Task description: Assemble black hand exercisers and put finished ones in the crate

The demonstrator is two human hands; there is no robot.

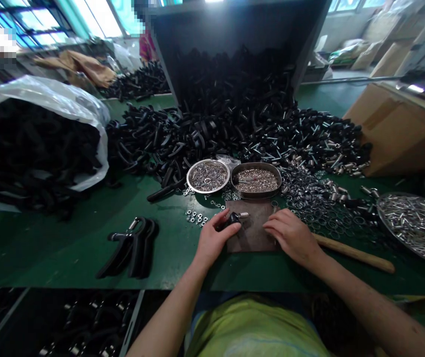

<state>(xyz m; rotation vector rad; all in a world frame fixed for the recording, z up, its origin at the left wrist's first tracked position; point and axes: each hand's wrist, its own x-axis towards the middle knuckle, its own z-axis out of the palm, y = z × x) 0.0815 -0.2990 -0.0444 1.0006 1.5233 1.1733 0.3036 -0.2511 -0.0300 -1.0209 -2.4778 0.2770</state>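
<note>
My left hand (217, 235) is closed, thumb and fingers pinching a small black knob-like part (233, 218). A silver coil spring (243, 215) sticks out from its right side. Below lies a flat brown plate (249, 240) on the green bench. My right hand (290, 233) hovers over the plate's right edge, fingers curled together; what they hold, if anything, is hidden. Beside that hand a wooden handle (357, 254) slants across the bench, its far end out of sight. To the left stand black clamp-like assemblies (134, 248), one with a spring showing.
A round metal dish (208, 176) and an oval tin (256, 180) hold small metal parts. Black curved pieces (205, 129) heap behind them. Loose rings (331, 218) spread rightward, near a pan of pins (416, 228) and a cardboard box (401, 129). A plastic bag (100, 119) bulges at left.
</note>
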